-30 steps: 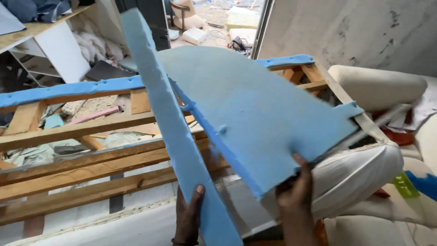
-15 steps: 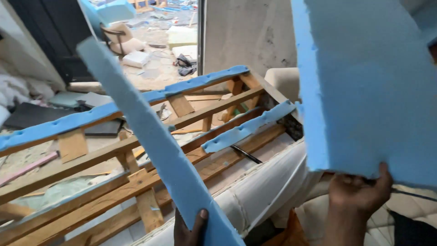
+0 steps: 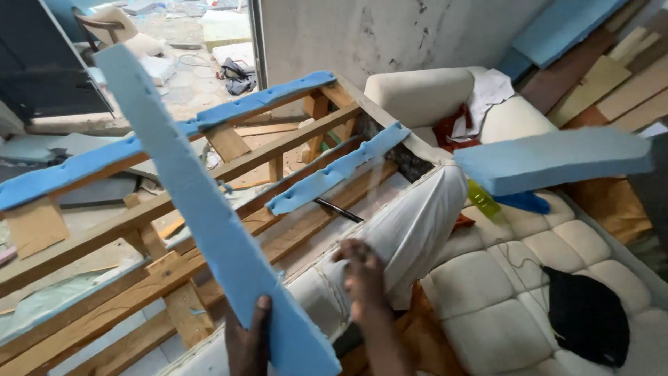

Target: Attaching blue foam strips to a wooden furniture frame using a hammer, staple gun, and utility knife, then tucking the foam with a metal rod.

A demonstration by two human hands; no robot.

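The right hand point(image 3: 362, 271) has let go of the foam sheet point(image 3: 557, 160), now flying right; open, it is resting on white fabric point(image 3: 417, 223). The left hand point(image 3: 250, 341) is gripping the foam strip point(image 3: 202, 209).

Grey plaster wall point(image 3: 390, 35) at rear, stained and scuffed. Doorway point(image 3: 202, 35) at left opens to daylit paved ground with scattered debris. Cream tufted cushion point(image 3: 515, 278) at lower right, black cloth point(image 3: 588, 313) lying on it. Wooden boards point(image 3: 619, 76) leaning at upper right corner. Dark panel point(image 3: 42, 69) at far left.
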